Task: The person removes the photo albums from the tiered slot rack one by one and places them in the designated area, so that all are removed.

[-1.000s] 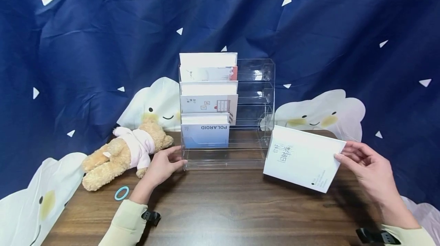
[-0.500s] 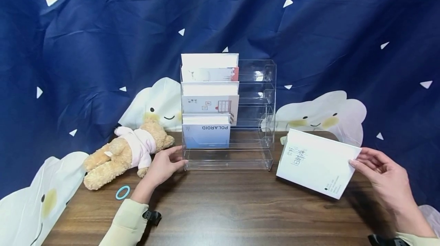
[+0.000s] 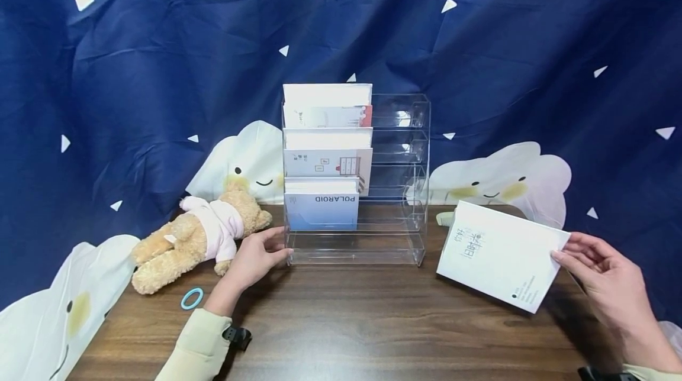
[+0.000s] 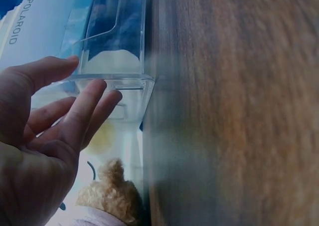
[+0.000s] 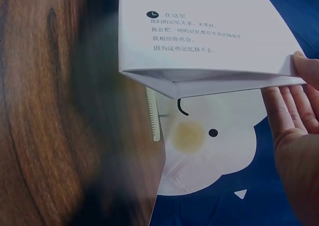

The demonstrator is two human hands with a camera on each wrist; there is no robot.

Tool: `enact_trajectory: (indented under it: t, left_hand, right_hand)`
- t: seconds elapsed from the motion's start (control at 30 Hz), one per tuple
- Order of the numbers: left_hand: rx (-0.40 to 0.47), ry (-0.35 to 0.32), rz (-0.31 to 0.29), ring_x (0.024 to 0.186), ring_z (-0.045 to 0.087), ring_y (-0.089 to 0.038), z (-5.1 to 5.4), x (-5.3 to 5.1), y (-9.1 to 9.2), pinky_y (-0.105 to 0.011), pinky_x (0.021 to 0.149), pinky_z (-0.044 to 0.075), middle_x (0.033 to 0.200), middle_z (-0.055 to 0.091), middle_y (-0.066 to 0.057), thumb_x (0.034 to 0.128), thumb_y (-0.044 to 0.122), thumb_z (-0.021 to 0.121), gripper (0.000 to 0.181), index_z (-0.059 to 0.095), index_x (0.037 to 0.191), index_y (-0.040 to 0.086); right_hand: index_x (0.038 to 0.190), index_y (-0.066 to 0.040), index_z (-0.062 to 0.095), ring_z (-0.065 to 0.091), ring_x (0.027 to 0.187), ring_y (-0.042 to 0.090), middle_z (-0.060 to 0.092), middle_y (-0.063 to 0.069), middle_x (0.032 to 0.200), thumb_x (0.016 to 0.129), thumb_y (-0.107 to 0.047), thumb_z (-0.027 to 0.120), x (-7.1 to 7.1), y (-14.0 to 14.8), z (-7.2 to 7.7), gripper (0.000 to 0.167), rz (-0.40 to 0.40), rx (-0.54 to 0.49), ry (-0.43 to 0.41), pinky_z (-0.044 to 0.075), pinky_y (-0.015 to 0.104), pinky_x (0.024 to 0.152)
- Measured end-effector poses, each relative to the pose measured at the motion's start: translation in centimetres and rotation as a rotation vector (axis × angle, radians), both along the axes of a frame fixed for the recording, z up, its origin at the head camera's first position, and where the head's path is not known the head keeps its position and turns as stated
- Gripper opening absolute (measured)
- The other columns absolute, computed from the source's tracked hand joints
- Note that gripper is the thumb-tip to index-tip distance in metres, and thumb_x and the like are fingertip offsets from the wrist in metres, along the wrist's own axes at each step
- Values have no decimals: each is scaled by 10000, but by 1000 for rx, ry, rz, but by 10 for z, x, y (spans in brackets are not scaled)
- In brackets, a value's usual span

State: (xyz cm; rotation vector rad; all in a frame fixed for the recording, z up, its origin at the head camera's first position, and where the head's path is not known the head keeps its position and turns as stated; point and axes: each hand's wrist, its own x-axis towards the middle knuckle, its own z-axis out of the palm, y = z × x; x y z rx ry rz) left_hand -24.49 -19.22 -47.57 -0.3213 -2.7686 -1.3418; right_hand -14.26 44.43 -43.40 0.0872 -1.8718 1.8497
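A clear acrylic tiered rack (image 3: pixel 391 242) stands on the table, with printed card packs in its left half. The lowest is a blue one marked POLAROID (image 3: pixel 322 212). My left hand (image 3: pixel 256 260) holds the rack's lower left side, thumb at the front and fingers along the outer face, as the left wrist view (image 4: pixel 55 116) shows. Off to the right, my right hand (image 3: pixel 613 280) pinches the right edge of a flat white cardboard sleeve (image 3: pixel 501 257) with printed text. The sleeve is tilted, and the right wrist view shows a hollow along its side (image 5: pixel 199 84).
Left of the rack lies a teddy bear (image 3: pixel 208 233) in a pink top. A blue ring (image 3: pixel 192 298) is near my left forearm. A pale green comb (image 3: pixel 444 219) lies partly behind the sleeve. The blue curtain (image 3: pixel 330 20) hangs behind the wooden table (image 3: pixel 351 322).
My right hand has carried the white sleeve to the right, away from the rack, uncovering the comb. My left hand stays at the rack's side.
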Motion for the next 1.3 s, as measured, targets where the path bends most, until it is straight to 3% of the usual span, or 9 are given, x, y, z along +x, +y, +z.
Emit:
enact_trajectory:
  t: [0.23, 0.5, 0.8, 1.07, 1.3]
  left_hand:
    - [2, 1, 11, 1111, 842, -277, -2, 0, -2, -319, 882, 632, 1251, 845, -167, 998, 244, 866, 591, 681, 1526, 55]
    - [-9, 1, 12, 1113, 841, -276, -1, 0, -1, -347, 899, 635, 1203, 860, -146, 1002, 250, 861, 591, 678, 1530, 57]
    - [-7, 10, 9, 1099, 847, -269, -1, 0, 0, -289, 876, 624, 1207, 859, -149, 994, 220, 864, 586, 681, 1523, 48]
    - [-9, 5, 9, 1110, 844, -280, -1, 0, -1, -373, 914, 653, 1259, 844, -164, 996, 226, 865, 587, 679, 1522, 41]
    - [-11, 2, 0, 1120, 841, -279, 1, 1, 0, -369, 920, 651, 1294, 831, -176, 1001, 225, 860, 588, 674, 1528, 41]
  right_hand:
    - [1219, -163, 787, 797, 902, -41, 848, -115, 1014, 952, 249, 697, -2, 2, -3, 499, 40, -41, -25, 591, 67, 802]
    - [1221, -230, 767, 786, 911, -85, 836, -172, 1025, 983, 171, 729, 0, 11, -7, 469, 40, 69, -81, 584, 57, 790]
    - [1270, -224, 767, 804, 940, -55, 857, -140, 1062, 1016, 204, 646, -1, 21, -22, 512, 128, 8, -85, 606, 89, 796]
    - [1286, -264, 758, 791, 929, -82, 851, -176, 1055, 1011, 170, 688, -5, 25, -23, 518, 99, 68, -117, 596, 75, 780]
    - [1216, -317, 761, 772, 889, -99, 830, -207, 1003, 1000, 136, 732, -8, 29, -24, 503, 56, 101, -183, 589, 68, 754]
